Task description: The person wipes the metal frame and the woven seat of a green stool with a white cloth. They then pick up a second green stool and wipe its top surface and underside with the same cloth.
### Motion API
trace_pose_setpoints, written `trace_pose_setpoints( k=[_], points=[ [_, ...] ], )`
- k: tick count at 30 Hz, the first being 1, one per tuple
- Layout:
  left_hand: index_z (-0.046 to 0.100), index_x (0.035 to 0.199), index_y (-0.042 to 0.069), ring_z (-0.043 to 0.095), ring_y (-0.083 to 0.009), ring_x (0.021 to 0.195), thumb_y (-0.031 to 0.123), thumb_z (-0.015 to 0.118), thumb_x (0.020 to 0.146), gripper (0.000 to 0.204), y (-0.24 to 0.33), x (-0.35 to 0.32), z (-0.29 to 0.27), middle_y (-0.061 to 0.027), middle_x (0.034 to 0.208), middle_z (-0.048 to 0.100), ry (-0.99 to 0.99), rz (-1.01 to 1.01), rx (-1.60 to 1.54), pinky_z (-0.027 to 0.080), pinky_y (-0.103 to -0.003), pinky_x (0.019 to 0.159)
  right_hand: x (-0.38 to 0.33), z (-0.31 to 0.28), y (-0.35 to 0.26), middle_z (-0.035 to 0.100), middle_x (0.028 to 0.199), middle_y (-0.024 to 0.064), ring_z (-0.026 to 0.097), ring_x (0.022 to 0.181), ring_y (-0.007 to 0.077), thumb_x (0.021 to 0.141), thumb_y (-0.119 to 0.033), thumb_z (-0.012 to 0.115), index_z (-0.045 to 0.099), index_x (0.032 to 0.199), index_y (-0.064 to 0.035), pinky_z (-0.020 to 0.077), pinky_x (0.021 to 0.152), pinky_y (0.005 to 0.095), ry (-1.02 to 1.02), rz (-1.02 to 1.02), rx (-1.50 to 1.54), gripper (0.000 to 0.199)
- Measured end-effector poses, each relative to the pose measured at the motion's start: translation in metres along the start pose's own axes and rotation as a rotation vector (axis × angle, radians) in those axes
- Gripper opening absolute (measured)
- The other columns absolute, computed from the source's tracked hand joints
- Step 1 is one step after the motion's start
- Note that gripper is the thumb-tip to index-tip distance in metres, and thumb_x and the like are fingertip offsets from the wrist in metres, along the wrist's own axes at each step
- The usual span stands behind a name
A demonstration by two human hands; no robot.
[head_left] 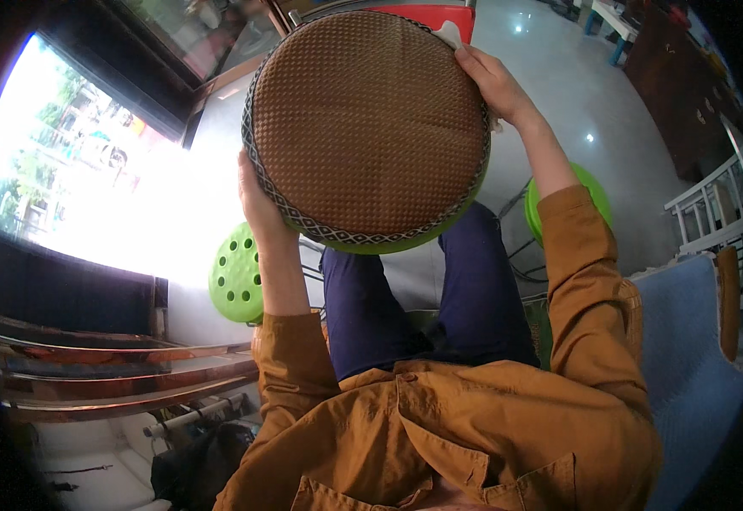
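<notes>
A large round cushion (363, 128) with a brown woven top, a black-and-white patterned trim and a green side is held up in front of me, above my knees. My left hand (258, 204) grips its left edge, the fingers partly hidden behind the rim. At the upper right edge, my right hand (495, 83) is closed on a white cloth (450, 34), pressed against the trim. A bit of white also shows below that palm. The cushion's underside is out of sight.
Green round stools stand on either side of my legs, a left one (237, 277) with holes and a right one (572, 204). Behind the cushion is a red seat (440, 17). A blue cover (687, 341) and a white rack (712, 200) are at right, a bright window (65, 162) at left.
</notes>
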State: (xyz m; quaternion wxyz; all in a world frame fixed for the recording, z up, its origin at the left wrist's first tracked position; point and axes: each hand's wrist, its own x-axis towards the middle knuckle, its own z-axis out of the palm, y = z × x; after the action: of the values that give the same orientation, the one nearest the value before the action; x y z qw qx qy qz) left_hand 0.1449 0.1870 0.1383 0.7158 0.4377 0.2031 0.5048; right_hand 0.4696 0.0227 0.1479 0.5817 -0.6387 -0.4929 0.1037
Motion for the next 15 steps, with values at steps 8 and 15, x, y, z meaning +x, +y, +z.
trace_pose_setpoints(
  k=[8,15],
  points=[
    [0.057,0.133,0.0,0.062,-0.0229,0.111,0.041,0.039,0.108,0.051,-0.018,-0.001,-0.026,-0.0143,0.126,0.064,-0.116,0.206,0.115,0.051,-0.037,0.097,-0.079,0.009,0.024,0.065,0.124,0.0171,0.06,0.115,0.0257,0.105,-0.034,0.044,0.058,0.132,0.0011,0.0441,0.101,0.0375,0.311,0.147,-0.093,0.046],
    [0.054,0.136,-0.004,0.059,-0.0126,0.106,0.037,0.05,0.106,0.051,0.006,-0.04,0.0,-0.0088,0.119,0.066,-0.187,0.273,0.13,0.047,-0.026,0.094,-0.166,-0.011,0.03,0.065,0.11,-0.0002,0.057,0.075,0.0098,0.097,-0.041,0.065,0.058,0.128,-0.0078,0.0463,0.056,0.0262,0.284,0.448,0.269,0.046]
  ],
)
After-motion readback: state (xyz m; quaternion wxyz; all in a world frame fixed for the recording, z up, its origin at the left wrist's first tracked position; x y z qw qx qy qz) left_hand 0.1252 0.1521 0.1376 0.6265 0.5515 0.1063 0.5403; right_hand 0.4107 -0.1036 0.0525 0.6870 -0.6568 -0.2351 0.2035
